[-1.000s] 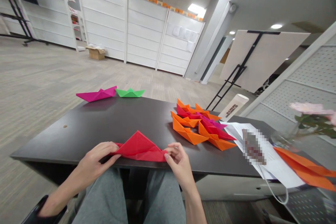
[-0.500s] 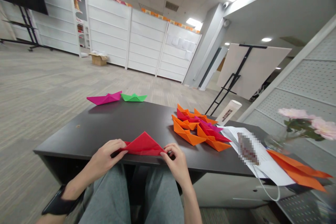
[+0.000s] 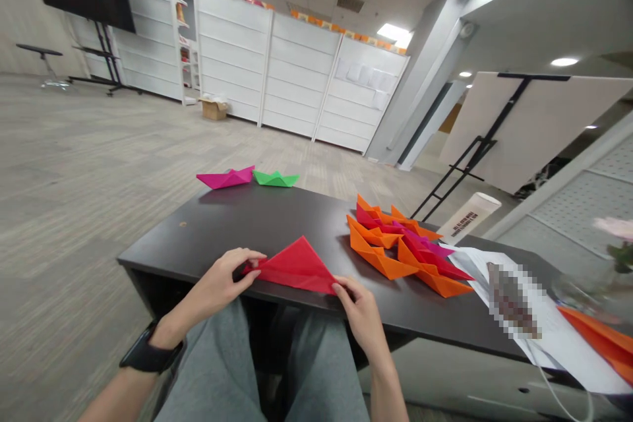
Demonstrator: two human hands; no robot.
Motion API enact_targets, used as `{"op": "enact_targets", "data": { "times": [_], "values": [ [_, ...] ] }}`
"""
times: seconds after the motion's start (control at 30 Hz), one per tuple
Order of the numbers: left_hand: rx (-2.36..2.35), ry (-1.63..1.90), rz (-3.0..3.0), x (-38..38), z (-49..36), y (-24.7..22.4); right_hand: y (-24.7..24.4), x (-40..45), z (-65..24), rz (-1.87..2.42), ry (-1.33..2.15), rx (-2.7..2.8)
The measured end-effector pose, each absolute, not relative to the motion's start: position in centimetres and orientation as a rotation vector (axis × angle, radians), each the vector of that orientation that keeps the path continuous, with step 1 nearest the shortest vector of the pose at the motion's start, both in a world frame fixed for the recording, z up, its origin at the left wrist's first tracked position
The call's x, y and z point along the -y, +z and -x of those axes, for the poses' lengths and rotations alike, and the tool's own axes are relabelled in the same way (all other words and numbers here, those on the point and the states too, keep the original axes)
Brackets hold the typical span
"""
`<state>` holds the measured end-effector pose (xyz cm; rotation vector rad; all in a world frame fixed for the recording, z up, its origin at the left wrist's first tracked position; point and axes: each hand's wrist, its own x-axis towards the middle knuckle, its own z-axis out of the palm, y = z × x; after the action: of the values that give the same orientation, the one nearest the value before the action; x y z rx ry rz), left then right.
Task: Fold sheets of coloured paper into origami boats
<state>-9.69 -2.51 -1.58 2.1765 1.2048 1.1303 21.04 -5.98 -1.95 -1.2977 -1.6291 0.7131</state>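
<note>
A folded red sheet of paper (image 3: pixel 299 267), shaped like a triangle with its peak up, is held near the table's front edge. My left hand (image 3: pixel 230 275) pinches its left corner between thumb and fingers. The right corner is gripped by my right hand (image 3: pixel 360 306), thumb on the near side. To the right of it stands a cluster of folded paper boats, among them an orange boat (image 3: pixel 380 256) and a magenta boat (image 3: pixel 420 241). Another magenta boat (image 3: pixel 226 178) and a green boat (image 3: pixel 275 179) sit at the far left edge of the table.
The dark table (image 3: pixel 198 244) spans the front. At its right are white papers (image 3: pixel 558 330), a white cylinder (image 3: pixel 469 216), orange paper (image 3: pixel 601 336) and a vase with pink flowers partly out of view. A board on an easel (image 3: pixel 544 125) stands behind, with white shelving (image 3: pixel 301 72) farther back.
The view has swung left, so everything sits farther right in the picture. Both hands keep hold of the red paper, whose lower edge now looks flatter.
</note>
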Motion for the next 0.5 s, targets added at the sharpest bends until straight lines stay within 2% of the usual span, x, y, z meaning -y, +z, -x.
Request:
{"op": "enact_targets", "data": {
  "times": [0.27, 0.5],
  "values": [
    [-1.189, 1.117, -1.818, 2.4, 10.0, -1.2, -3.7, 5.6, -21.7, 1.397, 0.758, 1.494],
    [-1.272, 1.263, -2.017, 2.6, 8.9, -1.3, -3.9, 5.6, -21.8, 1.464, 0.679, 1.452]
  ]
}}
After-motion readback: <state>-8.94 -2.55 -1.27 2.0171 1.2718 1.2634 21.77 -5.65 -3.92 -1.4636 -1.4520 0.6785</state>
